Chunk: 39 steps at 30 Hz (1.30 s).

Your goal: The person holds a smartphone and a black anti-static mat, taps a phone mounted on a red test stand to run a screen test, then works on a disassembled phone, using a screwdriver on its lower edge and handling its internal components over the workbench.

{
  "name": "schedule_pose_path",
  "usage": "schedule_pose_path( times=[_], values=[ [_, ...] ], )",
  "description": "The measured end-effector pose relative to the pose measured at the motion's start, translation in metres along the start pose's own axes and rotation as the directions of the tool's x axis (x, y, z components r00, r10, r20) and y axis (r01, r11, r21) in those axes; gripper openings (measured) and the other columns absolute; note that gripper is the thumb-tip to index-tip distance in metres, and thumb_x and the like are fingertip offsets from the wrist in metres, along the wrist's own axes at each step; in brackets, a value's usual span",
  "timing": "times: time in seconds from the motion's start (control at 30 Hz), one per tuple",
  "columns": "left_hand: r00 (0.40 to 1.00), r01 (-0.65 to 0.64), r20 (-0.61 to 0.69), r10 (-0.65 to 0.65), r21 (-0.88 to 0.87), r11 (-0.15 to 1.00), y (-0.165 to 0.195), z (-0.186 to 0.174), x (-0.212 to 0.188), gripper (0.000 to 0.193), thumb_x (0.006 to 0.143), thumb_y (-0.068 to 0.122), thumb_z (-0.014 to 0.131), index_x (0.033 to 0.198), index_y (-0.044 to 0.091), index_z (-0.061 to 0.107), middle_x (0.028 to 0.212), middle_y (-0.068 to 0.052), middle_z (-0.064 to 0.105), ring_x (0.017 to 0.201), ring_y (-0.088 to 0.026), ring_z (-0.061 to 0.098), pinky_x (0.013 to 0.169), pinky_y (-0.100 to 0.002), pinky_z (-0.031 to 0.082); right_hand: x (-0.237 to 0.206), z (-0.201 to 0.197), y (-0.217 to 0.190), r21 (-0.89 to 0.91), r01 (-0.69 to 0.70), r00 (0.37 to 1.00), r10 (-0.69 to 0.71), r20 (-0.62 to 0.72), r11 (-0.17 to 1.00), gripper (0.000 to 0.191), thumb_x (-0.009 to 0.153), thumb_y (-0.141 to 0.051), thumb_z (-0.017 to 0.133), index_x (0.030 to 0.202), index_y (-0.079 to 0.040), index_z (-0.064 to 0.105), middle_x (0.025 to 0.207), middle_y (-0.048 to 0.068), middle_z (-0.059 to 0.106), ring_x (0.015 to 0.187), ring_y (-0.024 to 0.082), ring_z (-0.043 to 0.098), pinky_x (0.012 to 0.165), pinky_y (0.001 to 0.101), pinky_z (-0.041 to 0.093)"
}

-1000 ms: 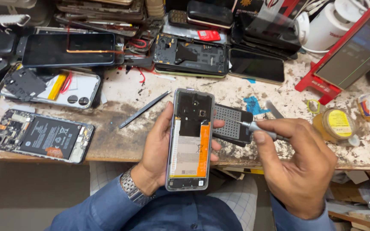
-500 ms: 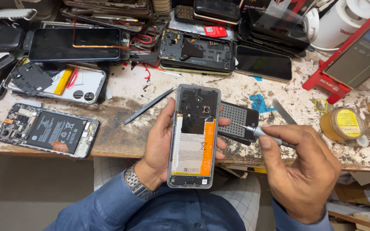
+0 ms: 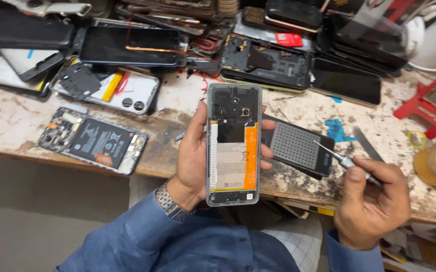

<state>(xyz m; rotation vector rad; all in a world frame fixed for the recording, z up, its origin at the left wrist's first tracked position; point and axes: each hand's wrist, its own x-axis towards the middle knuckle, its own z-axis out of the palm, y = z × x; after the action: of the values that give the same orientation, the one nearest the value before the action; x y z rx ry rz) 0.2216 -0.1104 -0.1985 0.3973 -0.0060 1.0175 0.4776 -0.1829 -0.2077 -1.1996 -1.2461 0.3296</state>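
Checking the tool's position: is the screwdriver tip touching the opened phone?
Apart. The head view shows the screwdriver tip over the dark mat, with a clear gap right of the phone in the left hand.

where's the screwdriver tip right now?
Head view, right of centre: the screwdriver is in the right hand, its tip over the black perforated mat, just right of the opened phone held in the left hand.
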Motion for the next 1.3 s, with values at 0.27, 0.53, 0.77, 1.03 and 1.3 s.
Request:
schedule_pose_path(
  times=[0.27,0.53,0.77,1.03,1.3],
  values=[
    [0.999,-0.041,0.012,0.043,-0.090,0.995,-0.001,-0.008,-0.002,0.088,0.112,0.068,0.020,0.162,-0.002,0.037,0.149,-0.028,0.054,0.112,-0.037,0.069,0.101,-0.053,0.058,-0.009,0.003,0.019,-0.010,-0.031,0.999,0.031,0.024,0.999,0.012,0.115,-0.003,0.067,0.119,0.006,0.060,0.107,0.008,0.062,0.079,0.009,0.063,0.072,0.0197,0.054],
    [0.994,-0.101,-0.049,0.098,-0.060,0.993,-0.003,-0.009,0.000,0.088,0.110,0.069,0.020,0.159,-0.001,0.040,0.150,-0.028,0.053,0.110,-0.037,0.069,0.098,-0.052,0.059,-0.010,0.002,0.021,-0.005,-0.004,0.999,0.005,0.052,1.000,0.010,0.116,-0.001,0.067,0.119,0.007,0.061,0.105,0.007,0.057,0.080,0.010,0.063,0.072,0.0205,0.054],
    [0.991,-0.114,-0.074,0.111,-0.039,0.993,-0.004,-0.006,0.001,0.086,0.109,0.068,0.021,0.157,0.001,0.042,0.148,-0.027,0.054,0.109,-0.036,0.069,0.096,-0.051,0.059,-0.006,0.009,0.009,-0.015,-0.008,1.000,0.008,0.023,1.000,0.011,0.112,-0.002,0.067,0.118,0.006,0.061,0.107,0.007,0.058,0.079,0.010,0.063,0.071,0.0201,0.054],
    [0.947,-0.195,-0.206,0.247,0.245,0.950,-0.009,0.003,0.006,0.083,0.108,0.065,0.019,0.146,-0.001,0.052,0.139,-0.021,0.062,0.103,-0.029,0.069,0.089,-0.045,0.060,-0.011,0.017,-0.052,-0.078,0.198,0.930,-0.163,0.328,0.977,0.014,0.089,0.004,0.074,0.102,0.000,0.069,0.100,0.012,0.072,0.088,0.017,0.072,0.075,0.0254,0.060],
    [0.922,-0.232,-0.224,0.316,0.335,0.913,-0.014,0.010,0.009,0.075,0.110,0.059,0.020,0.142,0.001,0.055,0.133,-0.019,0.065,0.098,-0.025,0.069,0.087,-0.043,0.061,-0.013,0.042,-0.080,-0.041,0.373,0.800,-0.299,0.520,0.927,0.021,0.077,-0.001,0.081,0.096,-0.003,0.072,0.090,0.009,0.072,0.084,0.020,0.075,0.075,0.0307,0.061]
  ],
)
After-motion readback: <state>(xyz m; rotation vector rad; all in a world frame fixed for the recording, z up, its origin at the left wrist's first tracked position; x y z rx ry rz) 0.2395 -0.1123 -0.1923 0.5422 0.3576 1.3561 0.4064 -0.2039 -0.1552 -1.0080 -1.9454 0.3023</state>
